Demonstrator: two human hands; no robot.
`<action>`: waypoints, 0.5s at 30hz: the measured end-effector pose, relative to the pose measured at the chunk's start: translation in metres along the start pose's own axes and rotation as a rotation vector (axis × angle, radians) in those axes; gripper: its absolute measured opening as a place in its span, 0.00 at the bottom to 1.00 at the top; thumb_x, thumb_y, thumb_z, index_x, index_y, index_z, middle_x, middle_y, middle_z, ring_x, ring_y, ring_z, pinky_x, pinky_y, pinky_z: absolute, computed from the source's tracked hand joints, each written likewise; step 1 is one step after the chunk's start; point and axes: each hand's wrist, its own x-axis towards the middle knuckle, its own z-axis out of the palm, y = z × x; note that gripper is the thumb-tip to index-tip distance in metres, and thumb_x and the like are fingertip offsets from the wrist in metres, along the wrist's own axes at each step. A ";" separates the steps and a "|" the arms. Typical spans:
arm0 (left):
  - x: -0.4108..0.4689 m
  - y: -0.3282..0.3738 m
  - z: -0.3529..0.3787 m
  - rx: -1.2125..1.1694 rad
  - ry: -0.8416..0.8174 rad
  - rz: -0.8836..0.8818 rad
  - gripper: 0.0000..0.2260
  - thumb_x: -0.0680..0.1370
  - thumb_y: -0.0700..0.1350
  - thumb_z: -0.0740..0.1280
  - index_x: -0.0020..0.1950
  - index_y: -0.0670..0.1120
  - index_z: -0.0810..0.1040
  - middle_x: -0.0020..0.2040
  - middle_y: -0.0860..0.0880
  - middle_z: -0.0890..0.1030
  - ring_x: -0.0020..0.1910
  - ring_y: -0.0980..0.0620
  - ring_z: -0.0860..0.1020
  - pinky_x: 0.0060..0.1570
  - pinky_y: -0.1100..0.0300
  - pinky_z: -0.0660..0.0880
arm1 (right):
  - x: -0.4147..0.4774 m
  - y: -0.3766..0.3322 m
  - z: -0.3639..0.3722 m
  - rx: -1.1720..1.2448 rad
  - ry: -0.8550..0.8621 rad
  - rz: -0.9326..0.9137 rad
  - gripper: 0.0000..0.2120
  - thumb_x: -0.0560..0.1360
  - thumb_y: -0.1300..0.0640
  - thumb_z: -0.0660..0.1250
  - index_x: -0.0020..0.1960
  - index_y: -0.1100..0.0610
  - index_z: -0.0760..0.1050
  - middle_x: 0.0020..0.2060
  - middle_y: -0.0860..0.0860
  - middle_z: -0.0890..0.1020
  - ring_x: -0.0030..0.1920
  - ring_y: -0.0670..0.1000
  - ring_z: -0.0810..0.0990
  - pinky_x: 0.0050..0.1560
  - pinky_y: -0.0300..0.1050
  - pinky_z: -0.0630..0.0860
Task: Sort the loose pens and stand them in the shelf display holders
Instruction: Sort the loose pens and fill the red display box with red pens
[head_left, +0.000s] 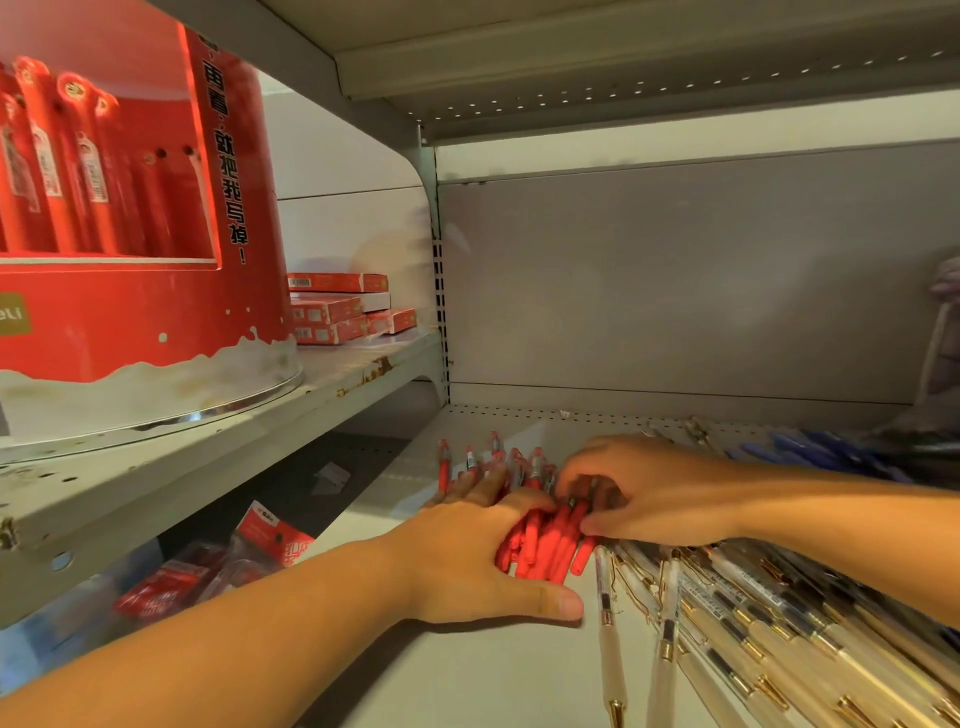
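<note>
A bunch of loose red pens (545, 543) lies on the grey shelf board (467, 675), tips pointing to the back. My left hand (478, 551) lies flat over the left side of the bunch, fingers straight, thumb stretched out on the board. My right hand (649, 493) reaches in from the right, its fingers curled onto the red pens and pinching them at the middle. A heap of clear pens with gold clips (753, 613) lies just right of the red ones. A round red display holder (130, 234) with red pens standing in it sits on the higher shelf at left.
Blue pens (815, 452) lie at the back right of the board. Red flat boxes (343, 309) are stacked behind the round holder. Red packets (223, 566) lie on a lower shelf at left. A metal shelf underside hangs overhead.
</note>
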 end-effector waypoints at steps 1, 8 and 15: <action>0.000 0.000 0.001 0.000 0.001 -0.005 0.40 0.64 0.80 0.59 0.72 0.71 0.51 0.80 0.54 0.53 0.79 0.48 0.51 0.76 0.41 0.56 | 0.000 0.000 0.002 0.003 0.026 -0.017 0.15 0.76 0.45 0.67 0.62 0.39 0.73 0.53 0.37 0.73 0.50 0.39 0.75 0.53 0.41 0.77; 0.003 0.002 0.003 0.012 0.039 -0.002 0.39 0.64 0.82 0.56 0.71 0.75 0.46 0.80 0.56 0.51 0.78 0.44 0.57 0.74 0.39 0.59 | -0.001 0.037 -0.016 -0.060 0.024 0.080 0.18 0.75 0.59 0.69 0.56 0.38 0.71 0.51 0.38 0.76 0.49 0.39 0.77 0.50 0.38 0.77; 0.007 0.007 0.005 0.113 0.081 0.058 0.37 0.65 0.81 0.56 0.70 0.78 0.44 0.81 0.52 0.52 0.79 0.44 0.53 0.74 0.39 0.54 | 0.018 0.049 -0.010 -0.108 -0.122 0.134 0.27 0.74 0.42 0.70 0.70 0.40 0.68 0.62 0.42 0.76 0.58 0.44 0.75 0.61 0.46 0.72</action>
